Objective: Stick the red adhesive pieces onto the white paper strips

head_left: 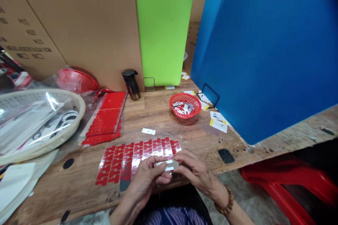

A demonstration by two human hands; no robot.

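Note:
Between my two hands, at the table's front edge, is a small flat whitish-grey piece (169,165). My left hand (151,174) pinches its left end between thumb and fingers. The fingers of my right hand (194,170) close on its right end. Just behind and left of the hands lies a clear sheet of red stickers (114,163) in rows, partly covered by my left hand. A small white label (148,131) rests on the table beyond the sheet. Further back stands a red plastic basket (185,115) holding several small flat pieces.
At left are a large white basket (81,107) with bagged parts and a stack of red sheets (109,112). A dark bottle (131,84) stands by the cardboard (102,24). Green (163,28) and blue (264,49) panels rise behind; printed cards (219,124) lie along the blue one.

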